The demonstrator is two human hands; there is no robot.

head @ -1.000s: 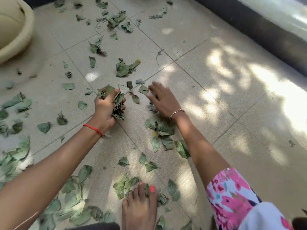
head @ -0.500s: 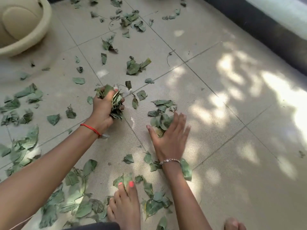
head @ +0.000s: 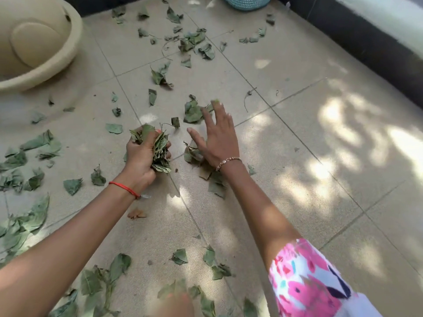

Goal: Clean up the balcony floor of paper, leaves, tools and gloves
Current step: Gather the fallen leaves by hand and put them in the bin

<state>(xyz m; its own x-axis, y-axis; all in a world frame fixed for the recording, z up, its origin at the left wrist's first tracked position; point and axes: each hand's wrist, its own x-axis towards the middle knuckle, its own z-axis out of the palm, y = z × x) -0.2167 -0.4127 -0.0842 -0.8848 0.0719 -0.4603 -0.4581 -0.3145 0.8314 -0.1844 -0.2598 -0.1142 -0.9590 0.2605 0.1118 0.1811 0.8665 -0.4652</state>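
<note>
Green leaves lie scattered over the beige tiled balcony floor [head: 297, 179]. My left hand [head: 142, 156] grips a thick bunch of leaves [head: 161, 149] just above the floor. To its right, my right hand [head: 217, 136] is spread flat with straight fingers, reaching forward over a small pile of leaves [head: 194, 154] at the palm. Its fingertips are at another leaf clump [head: 193, 112]. More leaves lie under my right wrist [head: 215, 181], at the far middle [head: 194, 42] and along the left edge [head: 23, 216].
A cream plastic tub [head: 68, 49] stands at the back left. A teal basket [head: 246, 2] sits at the far edge. A dark low wall [head: 366, 42] runs along the right. The sunlit tiles on the right hold almost no leaves.
My right hand has moved forward from the leaf pile near me to the clump farther away. The left hand still grips its bunch. The view has shifted forward.
</note>
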